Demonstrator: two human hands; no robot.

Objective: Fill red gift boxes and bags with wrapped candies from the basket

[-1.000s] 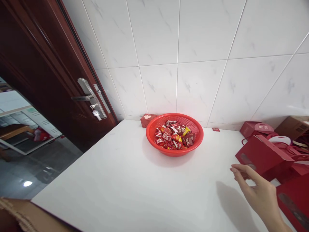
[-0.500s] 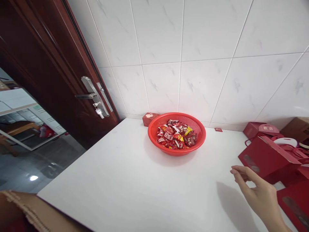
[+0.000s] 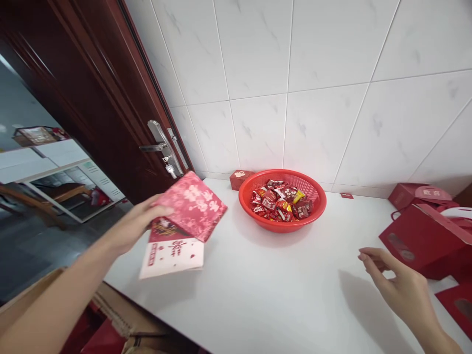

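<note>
My left hand (image 3: 143, 221) grips a folded red patterned carton (image 3: 197, 204) over the left part of the white table. From beneath it hangs a white and red printed piece (image 3: 175, 255). My right hand (image 3: 394, 275) hovers over the table's right side, thumb and fingertips pinched together; anything between them is too small to make out. A red plastic basket (image 3: 258, 223) full of wrapped candies (image 3: 282, 201) stands near the wall, between my hands.
A small red box (image 3: 236, 182) sits behind the basket, and a small red packet (image 3: 346, 195) lies by the wall. Red gift boxes (image 3: 424, 241) crowd the right side. An open cardboard box (image 3: 121, 307) is below the table's left edge. A dark red door (image 3: 121, 93) stands at left.
My left hand has come into view from the lower left with the red carton and the printed piece. The view has shifted left; my right hand keeps its pinched shape.
</note>
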